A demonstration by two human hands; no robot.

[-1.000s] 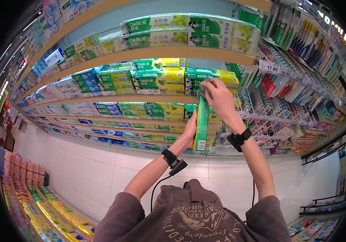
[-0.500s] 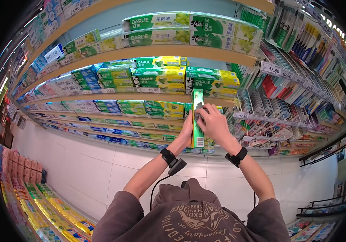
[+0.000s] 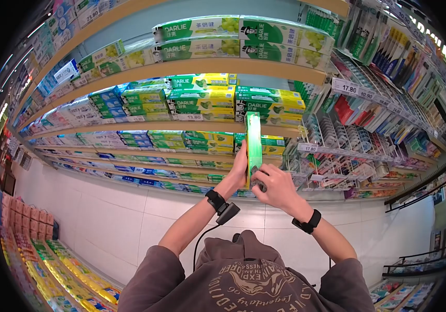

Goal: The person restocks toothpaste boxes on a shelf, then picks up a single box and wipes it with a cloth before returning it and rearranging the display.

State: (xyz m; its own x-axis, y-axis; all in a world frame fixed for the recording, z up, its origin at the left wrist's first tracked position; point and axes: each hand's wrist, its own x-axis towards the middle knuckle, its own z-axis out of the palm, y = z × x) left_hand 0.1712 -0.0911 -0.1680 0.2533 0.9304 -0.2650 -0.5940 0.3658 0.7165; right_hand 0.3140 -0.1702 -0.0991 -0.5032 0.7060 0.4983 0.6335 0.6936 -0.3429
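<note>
A long green and yellow toothpaste box [image 3: 254,138] stands out in front of the shelves, its narrow green side facing up. My left hand [image 3: 239,169] is closed around the box's left side, fingers mostly hidden behind it. At the near end of the box, my right hand [image 3: 277,190] pinches a small dark grey cloth-like item [image 3: 258,181] against its surface. The cloth is bunched and partly covered by the fingers.
Stacked Darlie boxes [image 3: 269,103] sit on the shelf beyond my hands, with more boxes [image 3: 197,48] above. Toothbrush packs [image 3: 358,125] hang at right. A wooden shelf edge [image 3: 191,126] runs behind the held box. Yellow packages [image 3: 72,260] line the lower left.
My right hand has slid with the grey item toward the near end of the box, uncovering the middle of its green side. The left hand keeps its hold.
</note>
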